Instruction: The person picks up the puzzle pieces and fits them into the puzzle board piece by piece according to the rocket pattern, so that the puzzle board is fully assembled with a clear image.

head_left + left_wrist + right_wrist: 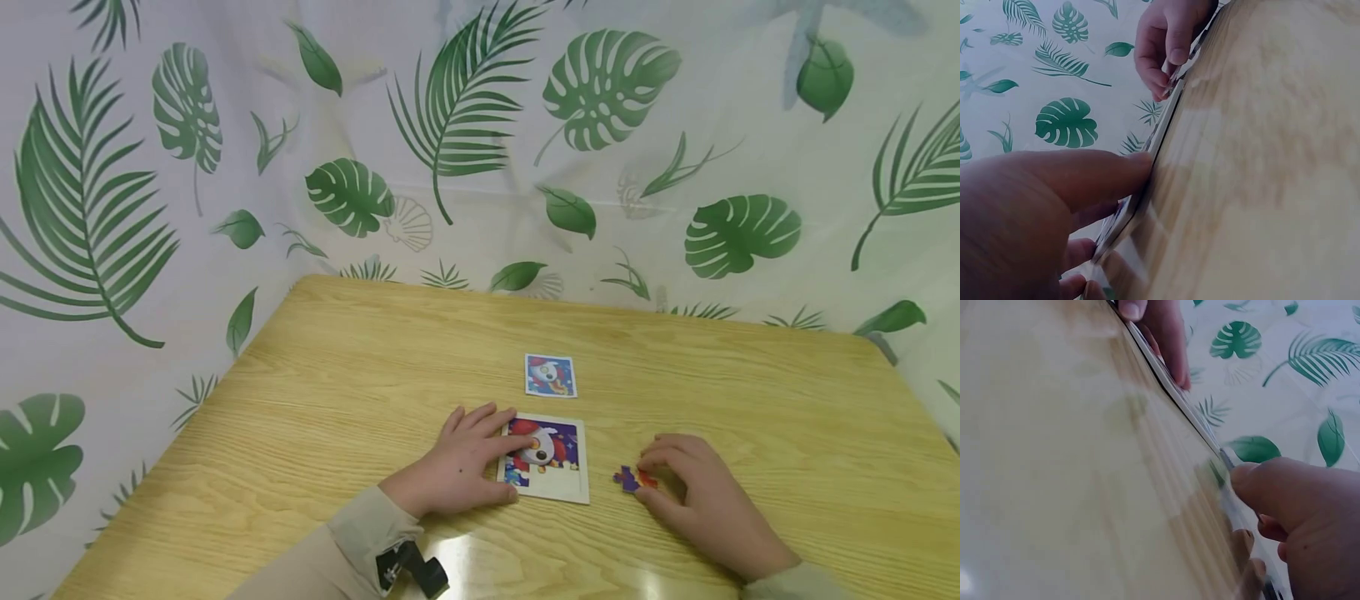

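In the head view a square jigsaw puzzle board (551, 485) with a pale frame lies on the table, partly filled with a cartoon picture. Its lower middle and right show bare backing. My left hand (468, 467) rests over the board's left side, fingers spread, one fingertip on the picture and the thumb near the lower left edge. To the right of the board, my right hand (697, 496) pinches a purple and orange puzzle piece (627, 479) between thumb and fingers. The right wrist view shows the thumb against the thin edge of that piece (1227, 460).
A small picture card (550, 376) with a similar cartoon lies just beyond the board. The wood-grain table (375, 358) meets a leaf-patterned cloth (480, 208) at its far and left sides. A black strap mount (420, 568) sits on the left wrist.
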`<move>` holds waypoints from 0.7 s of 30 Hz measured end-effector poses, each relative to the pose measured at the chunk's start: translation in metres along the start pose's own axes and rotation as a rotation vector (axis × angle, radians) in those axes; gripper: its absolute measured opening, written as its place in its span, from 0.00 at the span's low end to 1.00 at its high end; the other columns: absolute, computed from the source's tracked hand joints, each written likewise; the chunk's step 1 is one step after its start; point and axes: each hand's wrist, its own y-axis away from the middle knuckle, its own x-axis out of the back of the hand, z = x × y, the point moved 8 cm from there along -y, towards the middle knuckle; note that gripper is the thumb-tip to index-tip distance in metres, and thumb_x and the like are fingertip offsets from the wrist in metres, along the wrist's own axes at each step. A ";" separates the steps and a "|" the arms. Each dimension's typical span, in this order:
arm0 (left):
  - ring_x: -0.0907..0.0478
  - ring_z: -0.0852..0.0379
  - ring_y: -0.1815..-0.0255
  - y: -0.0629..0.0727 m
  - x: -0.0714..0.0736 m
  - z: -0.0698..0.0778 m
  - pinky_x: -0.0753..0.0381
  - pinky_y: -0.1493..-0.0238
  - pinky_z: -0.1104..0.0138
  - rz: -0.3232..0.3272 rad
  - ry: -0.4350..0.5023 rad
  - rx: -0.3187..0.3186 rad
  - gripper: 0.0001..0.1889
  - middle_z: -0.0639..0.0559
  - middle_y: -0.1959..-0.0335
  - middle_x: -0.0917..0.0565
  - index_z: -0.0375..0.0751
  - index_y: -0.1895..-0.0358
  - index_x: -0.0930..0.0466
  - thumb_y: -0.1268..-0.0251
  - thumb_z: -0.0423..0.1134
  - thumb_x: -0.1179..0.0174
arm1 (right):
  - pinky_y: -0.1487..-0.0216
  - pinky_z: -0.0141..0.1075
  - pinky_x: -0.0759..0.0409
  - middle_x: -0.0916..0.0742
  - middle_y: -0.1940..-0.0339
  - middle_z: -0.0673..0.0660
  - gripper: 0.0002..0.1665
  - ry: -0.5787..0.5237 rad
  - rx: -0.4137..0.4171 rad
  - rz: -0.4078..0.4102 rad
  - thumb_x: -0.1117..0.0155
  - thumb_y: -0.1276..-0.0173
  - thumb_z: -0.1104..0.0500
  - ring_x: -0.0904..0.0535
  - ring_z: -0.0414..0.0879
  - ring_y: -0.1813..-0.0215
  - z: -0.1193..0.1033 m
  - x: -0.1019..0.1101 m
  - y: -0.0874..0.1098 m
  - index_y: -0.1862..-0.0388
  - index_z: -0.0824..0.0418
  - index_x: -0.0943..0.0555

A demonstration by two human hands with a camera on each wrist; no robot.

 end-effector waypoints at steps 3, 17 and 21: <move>0.61 0.48 0.17 -0.001 -0.001 0.000 0.68 0.24 0.41 -0.001 0.012 0.006 0.37 0.53 0.18 0.48 0.66 0.24 0.34 0.37 0.58 0.34 | 0.35 0.56 0.33 0.19 0.45 0.48 0.12 -0.015 0.000 -0.004 0.26 0.34 0.45 0.30 0.51 0.35 -0.011 -0.010 -0.007 0.56 0.46 0.16; 0.61 0.46 0.17 0.000 -0.001 0.003 0.68 0.24 0.40 0.004 0.011 0.021 0.37 0.51 0.17 0.49 0.67 0.24 0.34 0.36 0.59 0.34 | 0.34 0.53 0.31 0.18 0.48 0.48 0.11 0.023 0.160 0.004 0.23 0.39 0.50 0.27 0.49 0.40 -0.076 -0.047 -0.040 0.61 0.47 0.16; 0.60 0.44 0.18 0.000 -0.001 0.005 0.67 0.25 0.39 0.004 0.000 0.000 0.37 0.52 0.18 0.48 0.67 0.24 0.35 0.36 0.59 0.34 | 0.35 0.53 0.31 0.18 0.48 0.48 0.11 0.042 0.169 0.017 0.23 0.39 0.50 0.25 0.49 0.41 -0.080 -0.050 -0.043 0.62 0.47 0.17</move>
